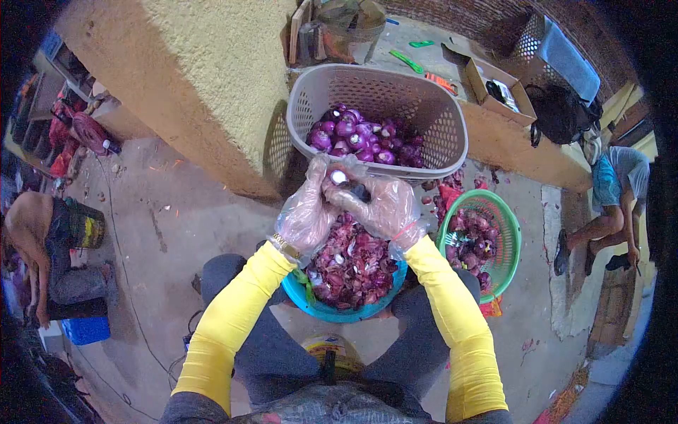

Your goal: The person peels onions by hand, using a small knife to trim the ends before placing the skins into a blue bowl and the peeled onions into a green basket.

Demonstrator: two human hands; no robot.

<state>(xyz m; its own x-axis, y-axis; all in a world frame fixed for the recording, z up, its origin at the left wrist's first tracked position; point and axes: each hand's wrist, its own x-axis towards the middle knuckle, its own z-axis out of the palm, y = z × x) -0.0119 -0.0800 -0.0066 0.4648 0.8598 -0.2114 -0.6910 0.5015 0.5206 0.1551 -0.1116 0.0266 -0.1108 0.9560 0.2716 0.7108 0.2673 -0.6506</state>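
Note:
My left hand, in a clear plastic glove, is closed around a red onion whose pale cut end faces up. Pressed against it, my right hand, gloved the same way, has its fingers curled around something dark that I cannot make out. Both hands are held over a blue basin of onion skins, between my knees. Just beyond them, peeled red onions lie in a grey-brown perforated basket. To the right, a green colander holds unpeeled onions.
A yellow-topped wall rises at the left of the basket. On the ledge behind are a green peeler-like tool and a cardboard box. One person bends at right; another sits at left. Cables cross the floor.

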